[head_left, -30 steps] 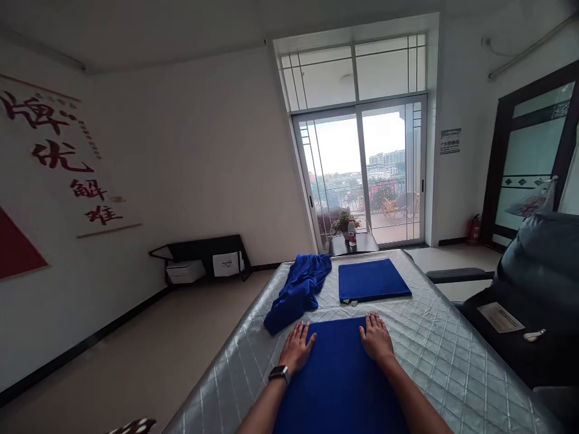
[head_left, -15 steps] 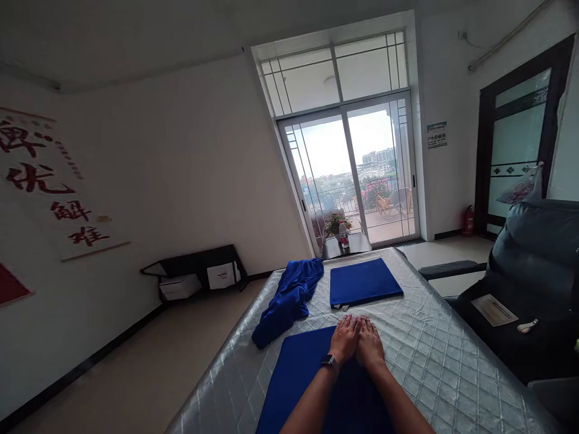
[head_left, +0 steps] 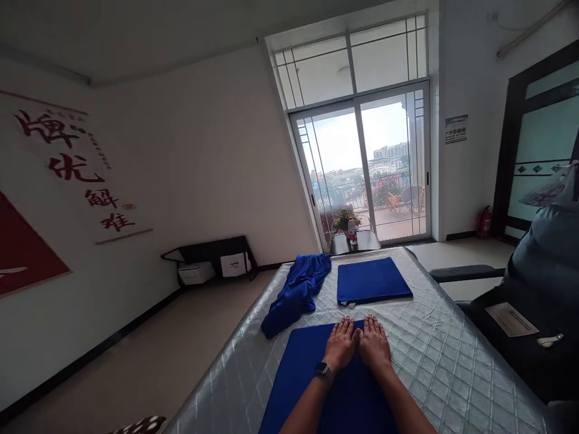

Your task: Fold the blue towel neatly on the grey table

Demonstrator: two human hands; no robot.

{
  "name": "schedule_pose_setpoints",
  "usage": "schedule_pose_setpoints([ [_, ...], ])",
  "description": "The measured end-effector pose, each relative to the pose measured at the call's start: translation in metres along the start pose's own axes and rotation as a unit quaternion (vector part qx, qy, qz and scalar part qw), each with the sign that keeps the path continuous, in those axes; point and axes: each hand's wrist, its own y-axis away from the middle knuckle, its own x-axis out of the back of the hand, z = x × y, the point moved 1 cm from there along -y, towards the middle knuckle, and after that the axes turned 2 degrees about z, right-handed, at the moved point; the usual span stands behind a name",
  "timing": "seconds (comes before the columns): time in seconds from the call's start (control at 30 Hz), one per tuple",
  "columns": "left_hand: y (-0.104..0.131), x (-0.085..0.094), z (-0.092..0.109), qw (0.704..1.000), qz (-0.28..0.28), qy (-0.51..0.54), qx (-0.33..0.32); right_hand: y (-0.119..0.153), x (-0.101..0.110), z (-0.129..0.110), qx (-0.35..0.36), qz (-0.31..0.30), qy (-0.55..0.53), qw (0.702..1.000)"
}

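A folded blue cloth [head_left: 294, 374] lies flat near me on the quilted silver-grey mattress [head_left: 434, 349]. My left hand [head_left: 341, 343], with a dark watch on its wrist, rests palm down near the cloth's far edge, fingers stretched out. Beside it, thumbs close together, my right hand [head_left: 374, 345] also lies flat, fingers extended over the far right part of the cloth. Beyond them is a neatly folded blue rectangle of fabric [head_left: 374, 280] with small pale tags at its near edge. To its left sits a crumpled blue cloth [head_left: 296, 295].
A black armchair [head_left: 538, 271] holding a paper card [head_left: 512, 319] stands to the right. Past the mattress, a small table [head_left: 339, 244] carries a bottle [head_left: 352, 231] and a potted plant [head_left: 344, 222], before a sliding glass door [head_left: 362, 175]. White boxes [head_left: 196, 274] stand by the left wall.
My hands have moved slightly apart, the left one shifting leftward over the cloth. The view has turned a little to the left.
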Motion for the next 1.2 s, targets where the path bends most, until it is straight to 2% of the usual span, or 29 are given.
schedule_pose_setpoints([
  [0.13,0.017,0.008,-0.031,0.999,-0.007,0.009,0.046,-0.001,0.0,-0.002,-0.005,0.01,0.026,1.0],
  [0.4,0.063,0.031,-0.119,0.986,0.01,0.021,0.163,0.0,-0.003,-0.004,0.002,0.026,0.067,0.997],
  [0.5,0.076,0.034,-0.142,0.982,0.021,0.032,0.187,0.001,-0.002,-0.006,0.008,0.023,0.076,0.997],
  [0.6,0.081,0.033,-0.154,0.981,0.032,0.039,0.187,0.0,-0.004,-0.007,0.01,0.019,0.076,0.997],
  [0.97,0.085,0.024,-0.169,0.978,0.067,0.072,0.186,-0.009,-0.018,0.001,0.03,0.013,0.102,0.994],
  [1.2,0.09,0.017,-0.189,0.97,0.076,0.078,0.215,-0.014,-0.031,0.007,0.029,0.028,0.119,0.992],
])
